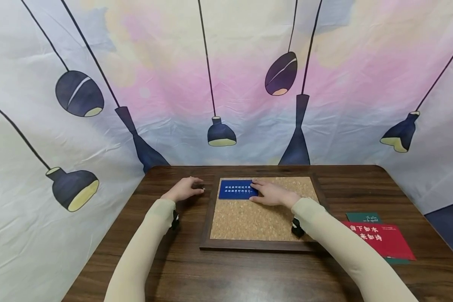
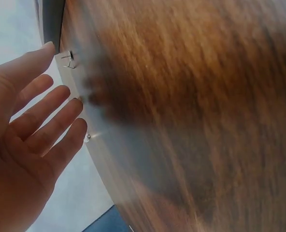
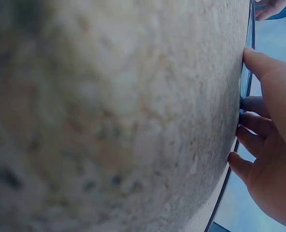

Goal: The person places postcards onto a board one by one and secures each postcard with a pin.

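Note:
A cork board (image 1: 249, 222) in a dark wooden frame lies on the table. On its upper left part is a blue card (image 1: 234, 193) with white writing. My right hand (image 1: 274, 194) rests at the card's right end, fingertips on it and on the cork; the right wrist view shows the fingers fairly straight. Left of the frame, my left hand (image 1: 182, 189) is low over the tabletop, fingers loosely bent, with no object in its palm. Just beyond its fingertips, in the left wrist view, lie small metal pins (image 2: 69, 60) and a tiny shiny piece (image 2: 88, 138).
Right of the board, partly behind my right sleeve, a red card (image 1: 394, 243) with white writing overlaps a green card (image 1: 356, 216). The brown wooden table (image 1: 226, 272) reaches back to a hanging cloth (image 1: 249, 84) printed with lamps.

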`<state>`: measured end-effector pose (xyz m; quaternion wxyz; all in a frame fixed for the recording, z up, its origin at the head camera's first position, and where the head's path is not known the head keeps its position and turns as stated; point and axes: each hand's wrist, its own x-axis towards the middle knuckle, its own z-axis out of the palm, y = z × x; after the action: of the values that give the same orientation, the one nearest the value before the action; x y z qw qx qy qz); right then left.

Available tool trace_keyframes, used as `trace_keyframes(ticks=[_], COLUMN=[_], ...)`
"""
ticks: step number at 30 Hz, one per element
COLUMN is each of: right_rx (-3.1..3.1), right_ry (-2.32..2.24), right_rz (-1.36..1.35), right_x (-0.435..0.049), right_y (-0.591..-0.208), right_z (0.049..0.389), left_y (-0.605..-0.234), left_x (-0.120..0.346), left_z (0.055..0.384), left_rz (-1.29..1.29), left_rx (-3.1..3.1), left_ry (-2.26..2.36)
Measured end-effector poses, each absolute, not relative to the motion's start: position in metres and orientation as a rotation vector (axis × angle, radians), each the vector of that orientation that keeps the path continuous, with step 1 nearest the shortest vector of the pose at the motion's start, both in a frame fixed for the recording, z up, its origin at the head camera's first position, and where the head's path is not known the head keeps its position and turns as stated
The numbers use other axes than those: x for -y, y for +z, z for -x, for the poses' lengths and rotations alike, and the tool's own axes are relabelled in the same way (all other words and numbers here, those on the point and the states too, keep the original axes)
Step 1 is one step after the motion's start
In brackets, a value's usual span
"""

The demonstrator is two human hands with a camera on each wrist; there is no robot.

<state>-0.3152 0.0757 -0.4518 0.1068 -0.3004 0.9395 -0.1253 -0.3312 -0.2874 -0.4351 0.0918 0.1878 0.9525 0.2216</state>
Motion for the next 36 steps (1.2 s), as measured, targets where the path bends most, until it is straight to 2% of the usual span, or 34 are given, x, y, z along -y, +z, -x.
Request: trace_keyframes(ticks=[36], right_rx=[-2.775], right_ry=[-0.289], right_rz=[0.925], right_x=[-0.0772], right_y=[-0.4524], right_z=[0.3167], left_y=[-0.4436], left_x=[0.2799], left_z=[0.3407], left_rz=[-0.579], left_rx=[-2.877], left_ry=[0.588])
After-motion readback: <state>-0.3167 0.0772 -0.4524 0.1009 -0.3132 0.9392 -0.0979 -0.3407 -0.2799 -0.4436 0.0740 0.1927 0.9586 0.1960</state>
